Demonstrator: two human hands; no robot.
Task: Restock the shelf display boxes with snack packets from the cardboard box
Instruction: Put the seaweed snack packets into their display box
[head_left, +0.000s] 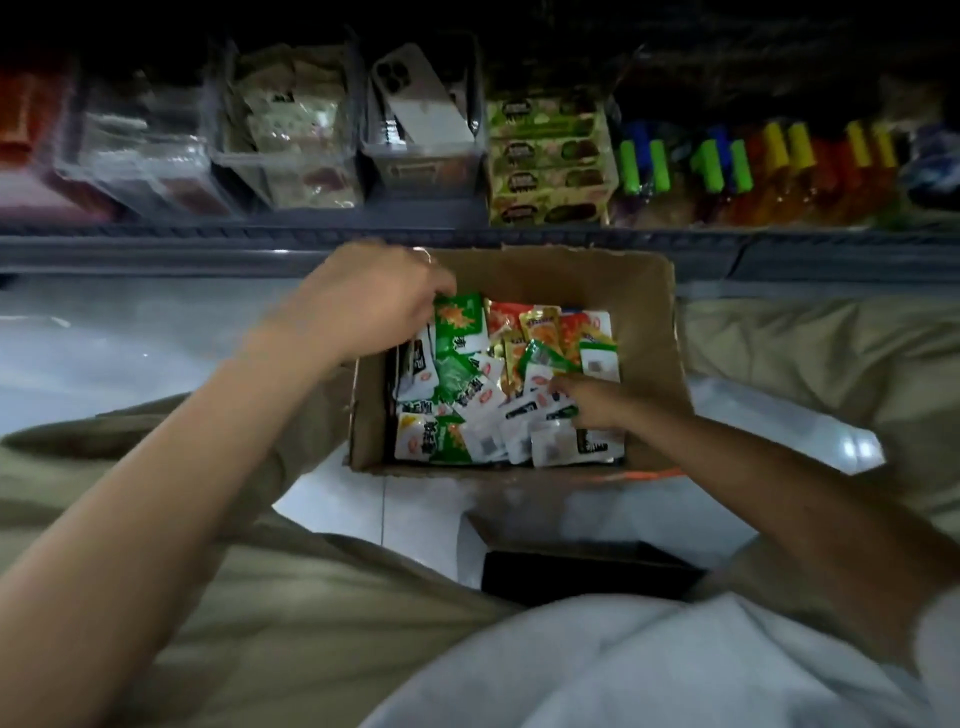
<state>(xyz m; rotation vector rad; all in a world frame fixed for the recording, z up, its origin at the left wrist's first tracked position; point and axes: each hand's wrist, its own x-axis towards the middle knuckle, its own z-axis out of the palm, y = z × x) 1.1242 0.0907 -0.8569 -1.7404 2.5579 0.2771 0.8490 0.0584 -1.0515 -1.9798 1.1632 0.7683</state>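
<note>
An open cardboard box (649, 332) sits on the floor between my knees, filled with several small snack packets (467, 410) in green, white, red and gold. My left hand (363, 301) reaches over the box's left wall and grips a stack of green and white packets (460, 325) at the back left. My right hand (597, 402) lies inside the box on the right, its fingers curled onto white packets (550, 441). Clear plastic display boxes (291, 156) stand on the low shelf behind the box.
A phone (421, 98) leans in one clear display box (415, 166). To its right are stacked yellow-green snack packs (548, 156) and bright tubed sweets (753, 161). The shelf edge (208, 249) runs across just behind the box. A dark object (582, 571) lies on the floor near me.
</note>
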